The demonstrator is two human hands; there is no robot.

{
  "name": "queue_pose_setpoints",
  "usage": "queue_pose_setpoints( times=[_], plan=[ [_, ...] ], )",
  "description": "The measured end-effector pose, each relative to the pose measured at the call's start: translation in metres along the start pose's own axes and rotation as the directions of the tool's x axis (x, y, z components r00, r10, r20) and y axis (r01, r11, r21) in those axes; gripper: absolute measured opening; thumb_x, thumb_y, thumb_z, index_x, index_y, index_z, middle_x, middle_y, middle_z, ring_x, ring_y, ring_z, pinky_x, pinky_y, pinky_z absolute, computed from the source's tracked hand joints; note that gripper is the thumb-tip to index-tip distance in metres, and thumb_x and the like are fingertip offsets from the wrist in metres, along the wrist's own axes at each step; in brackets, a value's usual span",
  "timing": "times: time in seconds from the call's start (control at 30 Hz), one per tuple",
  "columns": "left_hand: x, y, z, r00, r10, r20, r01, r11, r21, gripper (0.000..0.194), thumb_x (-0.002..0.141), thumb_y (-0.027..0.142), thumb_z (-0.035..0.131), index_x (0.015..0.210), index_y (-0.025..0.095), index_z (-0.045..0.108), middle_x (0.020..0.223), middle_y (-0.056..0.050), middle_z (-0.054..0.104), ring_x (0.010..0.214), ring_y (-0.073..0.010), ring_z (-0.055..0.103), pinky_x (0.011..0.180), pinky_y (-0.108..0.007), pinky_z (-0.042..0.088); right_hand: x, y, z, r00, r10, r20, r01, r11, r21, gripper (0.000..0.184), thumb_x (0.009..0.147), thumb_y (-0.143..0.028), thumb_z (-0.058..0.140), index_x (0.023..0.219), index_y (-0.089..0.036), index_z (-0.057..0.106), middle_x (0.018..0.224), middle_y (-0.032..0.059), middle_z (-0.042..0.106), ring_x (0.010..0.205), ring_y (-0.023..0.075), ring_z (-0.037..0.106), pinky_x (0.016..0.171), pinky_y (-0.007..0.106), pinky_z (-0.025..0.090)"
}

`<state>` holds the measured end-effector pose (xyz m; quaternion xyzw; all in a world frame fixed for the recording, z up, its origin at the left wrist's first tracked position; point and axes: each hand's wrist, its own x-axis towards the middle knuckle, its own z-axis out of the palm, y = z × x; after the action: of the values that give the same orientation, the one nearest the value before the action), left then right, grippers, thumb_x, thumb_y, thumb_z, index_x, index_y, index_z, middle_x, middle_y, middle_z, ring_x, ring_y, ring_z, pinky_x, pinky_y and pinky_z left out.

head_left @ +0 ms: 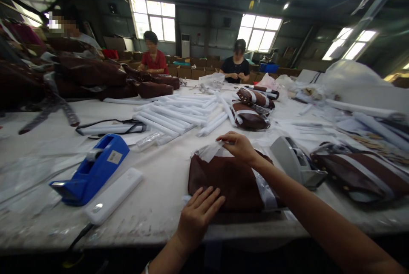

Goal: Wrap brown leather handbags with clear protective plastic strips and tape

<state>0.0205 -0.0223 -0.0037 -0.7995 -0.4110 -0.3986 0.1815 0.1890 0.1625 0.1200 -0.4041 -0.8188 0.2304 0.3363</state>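
Observation:
A dark brown leather-like bag point(236, 176) lies flat near the table's front edge. My left hand point(200, 212) rests on its lower left part, fingers stretched out and holding nothing. At the bag's far left corner, my right hand point(238, 144) pinches a thin white sheet point(209, 151) that lies over the bag's edge. A pale wrapping strip point(266, 191) crosses the bag's right end, partly hidden by my right forearm. Right beside the bag stands a grey tape dispenser point(292, 161).
A blue tape dispenser point(92, 169) and a white corded device point(115, 195) are at left. White rolled tubes point(179, 114) are piled mid-table. Brown bags lie at right point(361, 174) and beyond point(251, 114), with a heap point(89, 76) far left. Several people are behind the table.

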Motion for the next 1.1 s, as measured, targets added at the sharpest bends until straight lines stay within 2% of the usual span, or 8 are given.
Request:
queue_pose_setpoints(
  times=[0.1, 0.23, 0.37, 0.6, 0.67, 0.8, 0.97, 1.1],
  plan=[
    [0.0, 0.0, 0.001, 1.0, -0.003, -0.013, 0.003, 1.0, -0.003, 0.041, 0.098, 0.007, 0.04, 0.128, 0.024, 0.063, 0.131, 0.0, 0.066, 0.123, -0.0167, 0.06, 0.11, -0.036, 0.046, 0.006, 0.009, -0.002, 0.977, 0.168, -0.132, -0.151, 0.98, 0.129, 0.028, 0.081, -0.036, 0.067, 0.101, -0.02, 0.076, 0.097, 0.0077, 0.068, 0.079, 0.0194, 0.065, 0.066, 0.03, 0.058],
    [0.001, 0.0, 0.0, 1.0, -0.002, -0.02, 0.002, 1.0, 0.002, 0.041, 0.099, 0.008, 0.04, 0.129, 0.024, 0.063, 0.131, 0.001, 0.066, 0.123, -0.016, 0.06, 0.111, -0.035, 0.045, 0.002, 0.025, -0.014, 0.923, 0.273, 0.269, -0.374, 0.801, 0.468, 0.064, 0.086, -0.052, 0.062, 0.144, -0.027, 0.048, 0.128, 0.0088, 0.062, 0.101, 0.0229, 0.065, 0.072, 0.032, 0.059],
    [0.002, -0.001, 0.0, 1.0, -0.001, -0.026, 0.001, 1.0, 0.004, 0.04, 0.099, 0.009, 0.04, 0.128, 0.025, 0.064, 0.131, 0.002, 0.066, 0.122, -0.0152, 0.061, 0.112, -0.034, 0.045, -0.006, 0.044, -0.02, 0.803, 0.198, 0.562, -0.414, 0.864, 0.286, 0.09, 0.077, -0.049, 0.076, 0.152, -0.024, 0.035, 0.131, 0.0112, 0.062, 0.113, 0.0234, 0.059, 0.093, 0.035, 0.051],
    [0.003, -0.001, 0.0, 0.999, -0.005, -0.039, 0.004, 1.0, -0.007, 0.042, 0.098, 0.006, 0.04, 0.127, 0.025, 0.065, 0.129, 0.002, 0.067, 0.122, -0.0149, 0.061, 0.112, -0.034, 0.044, 0.002, 0.039, -0.02, 0.741, 0.165, 0.651, -0.236, 0.972, 0.023, 0.05, 0.069, -0.051, 0.079, 0.109, -0.02, 0.074, 0.098, 0.0032, 0.072, 0.092, 0.0224, 0.064, 0.085, 0.03, 0.047],
    [0.002, -0.001, 0.0, 0.999, -0.007, -0.032, 0.007, 1.0, -0.008, 0.044, 0.097, 0.005, 0.04, 0.128, 0.025, 0.064, 0.129, 0.001, 0.067, 0.122, -0.0151, 0.061, 0.112, -0.034, 0.044, 0.006, 0.036, -0.019, 0.757, 0.185, 0.627, -0.28, 0.958, 0.055, 0.045, 0.069, -0.053, 0.078, 0.094, -0.016, 0.076, 0.086, 0.0028, 0.072, 0.083, 0.0211, 0.064, 0.078, 0.03, 0.048],
    [0.001, -0.002, 0.0, 1.0, -0.002, -0.006, 0.002, 1.0, -0.005, 0.044, 0.097, 0.005, 0.04, 0.128, 0.024, 0.064, 0.13, 0.001, 0.066, 0.122, -0.0162, 0.061, 0.11, -0.035, 0.046, 0.01, 0.037, -0.014, 0.86, 0.151, 0.487, -0.265, 0.949, 0.174, 0.042, 0.07, -0.051, 0.077, 0.089, -0.014, 0.072, 0.082, 0.0031, 0.07, 0.078, 0.0186, 0.063, 0.075, 0.029, 0.047],
    [0.001, -0.002, 0.0, 1.0, -0.008, -0.019, 0.008, 1.0, -0.005, 0.04, 0.099, 0.008, 0.041, 0.128, 0.024, 0.064, 0.131, 0.001, 0.066, 0.122, -0.0164, 0.061, 0.112, -0.035, 0.044, 0.016, 0.04, -0.005, 0.893, 0.113, 0.436, -0.162, 0.984, 0.078, 0.032, 0.072, -0.045, 0.074, 0.084, -0.016, 0.07, 0.078, 0.002, 0.07, 0.075, 0.0189, 0.063, 0.074, 0.029, 0.048],
    [0.005, 0.001, -0.002, 1.0, 0.016, -0.018, -0.016, 1.0, 0.011, 0.038, 0.1, 0.011, 0.041, 0.128, 0.023, 0.064, 0.132, 0.001, 0.065, 0.123, -0.0163, 0.06, 0.114, -0.035, 0.041, 0.032, 0.039, 0.011, 0.97, 0.08, 0.23, -0.081, 0.997, -0.005, 0.027, 0.075, -0.044, 0.069, 0.079, -0.018, 0.067, 0.08, 0.0026, 0.069, 0.077, 0.0188, 0.063, 0.074, 0.028, 0.047]
  ],
)
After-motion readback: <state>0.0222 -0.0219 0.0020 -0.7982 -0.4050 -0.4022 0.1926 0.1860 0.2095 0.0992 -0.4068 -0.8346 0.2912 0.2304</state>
